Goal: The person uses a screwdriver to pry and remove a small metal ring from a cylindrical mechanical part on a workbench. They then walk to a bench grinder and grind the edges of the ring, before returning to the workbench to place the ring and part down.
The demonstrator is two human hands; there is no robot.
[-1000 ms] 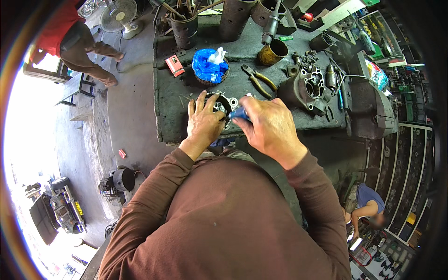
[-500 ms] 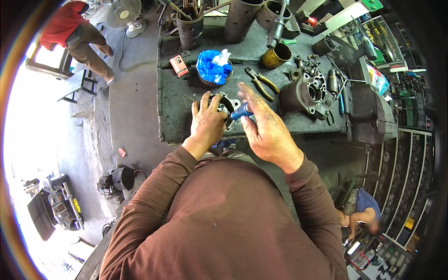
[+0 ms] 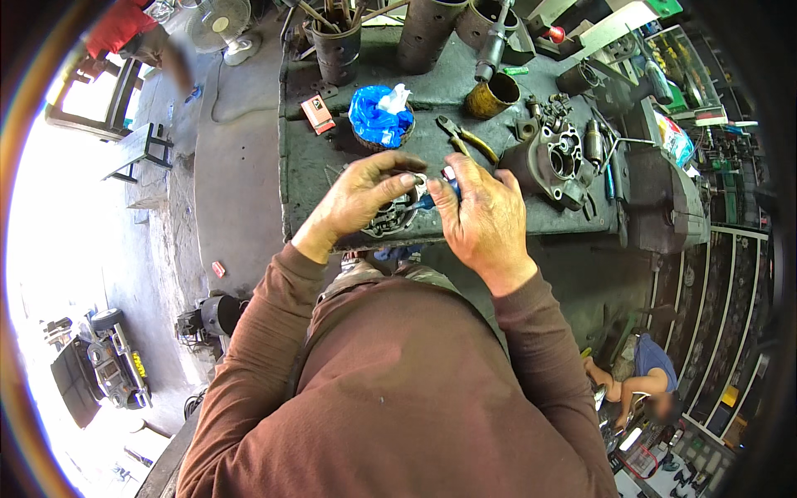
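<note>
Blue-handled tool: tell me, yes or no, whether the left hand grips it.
No, the right hand grips the blue-handled tool, while the left hand is over the round metal part.

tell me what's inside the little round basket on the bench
The basket holds a crumpled blue plastic bag with something white, perhaps tissue or plastic, on top. Anything beneath the bag is covered and can't be seen.
</note>
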